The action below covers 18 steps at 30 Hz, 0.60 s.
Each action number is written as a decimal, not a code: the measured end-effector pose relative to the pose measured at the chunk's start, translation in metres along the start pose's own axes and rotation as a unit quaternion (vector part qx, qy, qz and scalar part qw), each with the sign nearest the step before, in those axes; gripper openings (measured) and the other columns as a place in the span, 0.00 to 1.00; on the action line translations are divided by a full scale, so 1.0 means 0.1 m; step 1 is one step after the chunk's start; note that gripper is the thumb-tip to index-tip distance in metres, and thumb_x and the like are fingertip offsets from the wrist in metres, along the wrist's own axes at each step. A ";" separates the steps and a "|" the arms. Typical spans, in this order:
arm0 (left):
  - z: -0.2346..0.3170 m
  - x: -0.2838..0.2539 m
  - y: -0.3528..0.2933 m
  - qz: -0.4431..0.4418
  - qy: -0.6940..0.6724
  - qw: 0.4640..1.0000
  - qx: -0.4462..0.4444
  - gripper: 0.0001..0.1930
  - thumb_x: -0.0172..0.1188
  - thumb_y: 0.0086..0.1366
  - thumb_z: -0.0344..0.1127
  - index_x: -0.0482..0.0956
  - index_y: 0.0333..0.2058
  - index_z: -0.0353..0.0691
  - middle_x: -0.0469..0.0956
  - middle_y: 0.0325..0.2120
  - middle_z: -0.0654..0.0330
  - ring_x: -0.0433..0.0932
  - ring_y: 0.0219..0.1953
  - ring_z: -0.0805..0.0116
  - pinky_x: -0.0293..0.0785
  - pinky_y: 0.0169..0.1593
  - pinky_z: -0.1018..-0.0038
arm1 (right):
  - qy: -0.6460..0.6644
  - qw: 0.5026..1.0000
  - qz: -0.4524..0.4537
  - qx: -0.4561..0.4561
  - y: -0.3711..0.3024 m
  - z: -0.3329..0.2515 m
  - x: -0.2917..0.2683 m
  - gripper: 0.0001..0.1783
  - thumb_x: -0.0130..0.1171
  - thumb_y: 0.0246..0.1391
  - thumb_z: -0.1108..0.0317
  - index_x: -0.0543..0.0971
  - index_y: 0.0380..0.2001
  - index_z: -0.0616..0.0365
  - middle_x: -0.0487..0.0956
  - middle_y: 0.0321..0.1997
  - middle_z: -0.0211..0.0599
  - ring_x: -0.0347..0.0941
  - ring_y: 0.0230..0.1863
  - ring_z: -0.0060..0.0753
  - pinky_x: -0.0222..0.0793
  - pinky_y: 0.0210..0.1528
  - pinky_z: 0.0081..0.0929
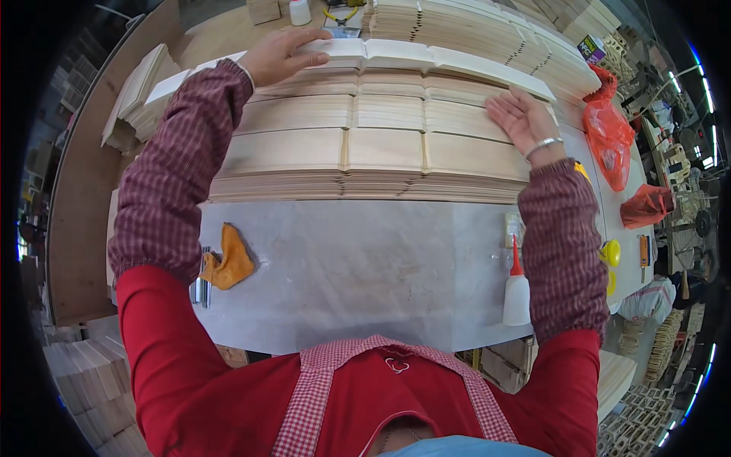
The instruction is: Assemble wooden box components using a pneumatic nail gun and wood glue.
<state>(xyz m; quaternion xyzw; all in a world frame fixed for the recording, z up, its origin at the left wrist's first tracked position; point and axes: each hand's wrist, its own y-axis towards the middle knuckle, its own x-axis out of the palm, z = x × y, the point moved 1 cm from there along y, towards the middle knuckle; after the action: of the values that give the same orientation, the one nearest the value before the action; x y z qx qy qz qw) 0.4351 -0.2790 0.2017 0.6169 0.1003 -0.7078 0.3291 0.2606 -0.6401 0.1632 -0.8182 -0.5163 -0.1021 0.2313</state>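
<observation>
A stack of pale wooden panels point(384, 148), crossed by narrow grooves, lies across the worktable in stepped rows. Along its far side runs a long white strip point(396, 53) with grooves at the same spacing. My left hand point(285, 58) is at the strip's left part, fingers stretched out and thumb apart. At the right end of the panels is my right hand point(521, 122), palm partly turned up and fingers extended. Its fingertips are close to the strip's right end; whether they touch it I cannot tell. Neither hand grips anything visible.
On the grey tabletop point(343, 266) are an orange-brown cloth piece point(230, 259) by metal rods and a white squeeze bottle point(517, 297) with a red nozzle. More wooden panels point(464, 38) are stacked behind. Red plastic bags point(608, 137) lie right; a wooden board point(80, 198) borders the left.
</observation>
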 end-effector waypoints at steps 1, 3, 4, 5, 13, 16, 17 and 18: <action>0.10 -0.02 -0.07 0.010 0.015 1.000 0.005 0.22 0.53 0.61 0.53 0.71 0.50 0.47 0.75 0.42 0.56 0.73 0.41 0.59 0.68 0.45 0.70 | 0.039 0.999 0.027 -0.003 0.03 0.00 0.05 0.19 0.56 0.51 0.70 0.70 0.43 0.73 0.75 0.35 0.47 0.73 0.39 0.39 0.74 0.44 0.32; 0.31 -0.07 -0.27 0.032 0.048 0.998 0.010 0.22 0.53 0.61 0.53 0.72 0.49 0.47 0.75 0.40 0.56 0.73 0.38 0.60 0.69 0.43 0.70 | 0.117 0.990 0.076 -0.009 0.05 0.01 0.16 0.21 0.56 0.50 0.70 0.68 0.44 0.74 0.73 0.38 0.49 0.72 0.42 0.42 0.73 0.47 0.37; 0.42 -0.10 -0.37 0.044 0.066 0.997 0.012 0.22 0.53 0.62 0.53 0.72 0.48 0.47 0.76 0.40 0.57 0.73 0.37 0.60 0.69 0.42 0.70 | 0.156 0.983 0.098 -0.012 0.03 0.00 0.21 0.22 0.57 0.50 0.70 0.67 0.45 0.74 0.73 0.39 0.50 0.71 0.44 0.43 0.73 0.49 0.40; 0.54 -0.11 -0.51 0.073 0.067 0.995 0.027 0.22 0.53 0.61 0.54 0.72 0.48 0.46 0.76 0.39 0.57 0.73 0.36 0.61 0.69 0.42 0.70 | 0.165 0.982 0.098 -0.007 -0.07 0.00 0.22 0.25 0.58 0.50 0.69 0.65 0.47 0.74 0.72 0.42 0.51 0.71 0.45 0.45 0.73 0.47 0.39; 1.12 0.23 -1.35 0.248 0.084 0.958 0.120 0.21 0.59 0.58 0.46 0.72 0.47 0.42 0.73 0.43 0.58 0.72 0.40 0.62 0.69 0.47 0.70 | 0.136 0.990 0.024 -0.006 -0.98 0.26 -0.46 0.15 0.60 0.51 0.67 0.72 0.39 0.65 0.75 0.31 0.41 0.71 0.26 0.29 0.72 0.27 0.22; 1.35 0.23 -1.72 0.350 0.022 0.932 0.091 0.18 0.58 0.60 0.42 0.73 0.44 0.38 0.73 0.42 0.57 0.73 0.41 0.63 0.69 0.50 0.71 | 0.113 0.988 0.100 -0.034 -1.30 0.41 -0.62 0.15 0.59 0.52 0.68 0.72 0.40 0.64 0.77 0.32 0.41 0.72 0.23 0.28 0.72 0.24 0.18; 1.40 0.29 -1.91 0.351 0.027 0.932 0.085 0.18 0.58 0.60 0.42 0.73 0.44 0.38 0.73 0.42 0.57 0.73 0.41 0.63 0.69 0.50 0.71 | 0.112 0.989 0.093 -0.030 -1.34 0.47 -0.62 0.15 0.59 0.52 0.68 0.72 0.40 0.64 0.77 0.32 0.41 0.72 0.23 0.28 0.72 0.24 0.18; 1.36 0.38 -2.16 0.365 -0.152 0.917 -0.058 0.16 0.57 0.60 0.41 0.73 0.43 0.37 0.73 0.40 0.57 0.73 0.40 0.64 0.69 0.49 0.72 | 0.141 0.986 0.082 -0.028 -1.38 0.52 -0.62 0.14 0.59 0.53 0.68 0.72 0.40 0.65 0.77 0.33 0.42 0.73 0.23 0.29 0.72 0.23 0.18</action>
<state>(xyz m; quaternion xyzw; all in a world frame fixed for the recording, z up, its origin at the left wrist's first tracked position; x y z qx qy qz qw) 0.1971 -0.2016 0.1384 0.4760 -0.1420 -0.6167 0.6107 0.1060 -0.6143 0.1306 -0.8412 -0.4070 -0.2114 0.2863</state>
